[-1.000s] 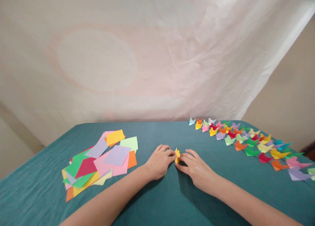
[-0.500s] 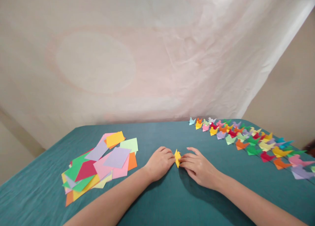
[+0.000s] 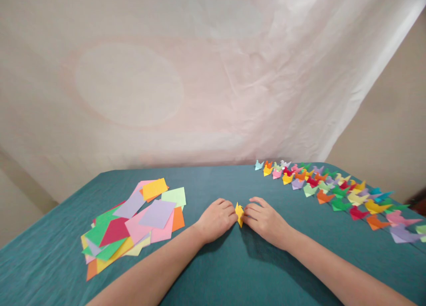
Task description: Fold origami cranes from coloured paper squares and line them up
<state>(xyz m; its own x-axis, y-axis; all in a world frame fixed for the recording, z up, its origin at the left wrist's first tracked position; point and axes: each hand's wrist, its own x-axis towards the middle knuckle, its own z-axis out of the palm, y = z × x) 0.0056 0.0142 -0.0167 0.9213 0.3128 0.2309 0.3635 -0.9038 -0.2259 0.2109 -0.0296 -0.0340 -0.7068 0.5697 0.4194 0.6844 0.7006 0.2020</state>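
Note:
A small yellow origami bird [image 3: 239, 215] stands between my two hands at the middle of the table, its pointed end up. My left hand [image 3: 218, 219] is closed, its fingertips pinching the bird's left side. From the other side my right hand [image 3: 266, 221] grips the bird's right edge with bent fingers, the index finger raised a little away from the paper. The thumbs are mostly hidden from view.
Loose coloured paper sheets [image 3: 158, 213] lie in an overlapping pile on the left. Several rows of folded paper birds [image 3: 340, 204] stand along the right side. A teal cloth [image 3: 213, 270] covers the table, and a pale curtain [image 3: 199, 84] hangs behind it.
The fingers of my right hand have closed in on the yellow bird, and the raised index finger has bent. The bird has turned slightly; the left hand has barely moved.

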